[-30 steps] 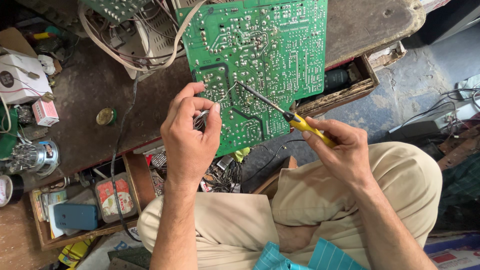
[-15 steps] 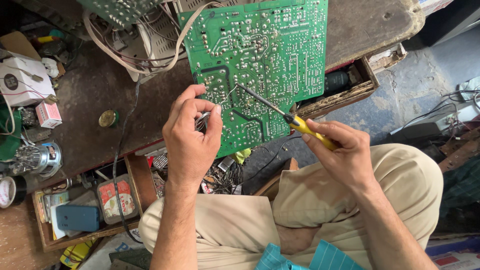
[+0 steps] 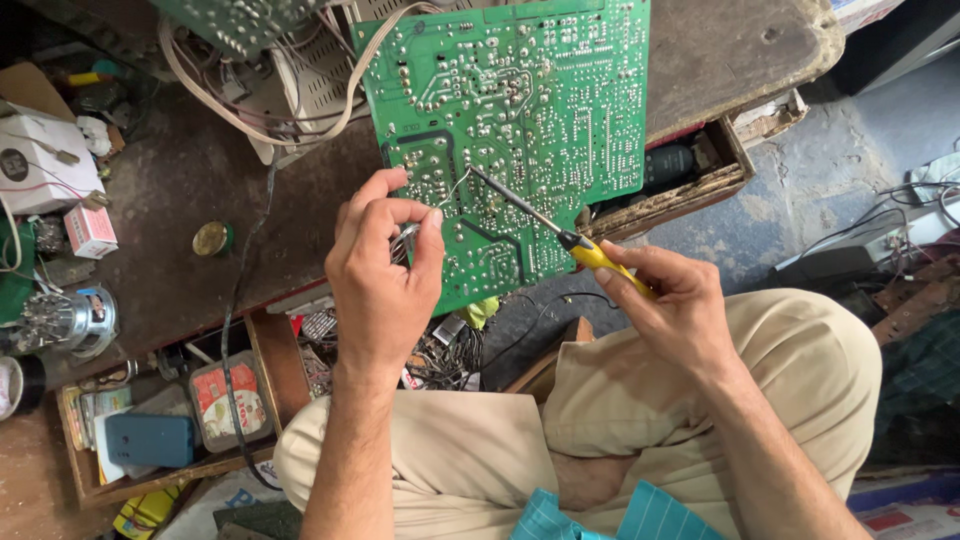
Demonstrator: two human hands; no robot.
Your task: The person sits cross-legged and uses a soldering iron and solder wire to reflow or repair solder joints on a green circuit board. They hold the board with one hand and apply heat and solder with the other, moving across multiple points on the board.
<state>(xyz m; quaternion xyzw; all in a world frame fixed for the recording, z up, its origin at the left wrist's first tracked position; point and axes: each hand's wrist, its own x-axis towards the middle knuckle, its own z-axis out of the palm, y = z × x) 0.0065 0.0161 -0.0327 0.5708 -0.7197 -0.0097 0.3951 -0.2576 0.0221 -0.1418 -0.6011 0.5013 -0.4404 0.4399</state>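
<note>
Solder dots stud the flat green circuit board [image 3: 530,130]. Left hand [image 3: 380,280] pinches thin wire [image 3: 450,192]; right hand [image 3: 680,310] grips a yellow-handled soldering iron [image 3: 560,232], tip touching the board.

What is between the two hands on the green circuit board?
In the head view, between the left hand and right hand lies bare green circuit board, crossed by the soldering iron shaft; a thin wire meets its tip.

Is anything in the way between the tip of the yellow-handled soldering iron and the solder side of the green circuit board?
Nothing visible is. The right hand holds the yellow-handled soldering iron, whose tip already meets the green circuit board. The left hand feeds a thin solder wire to the same spot from the side, not across the tip.
</note>
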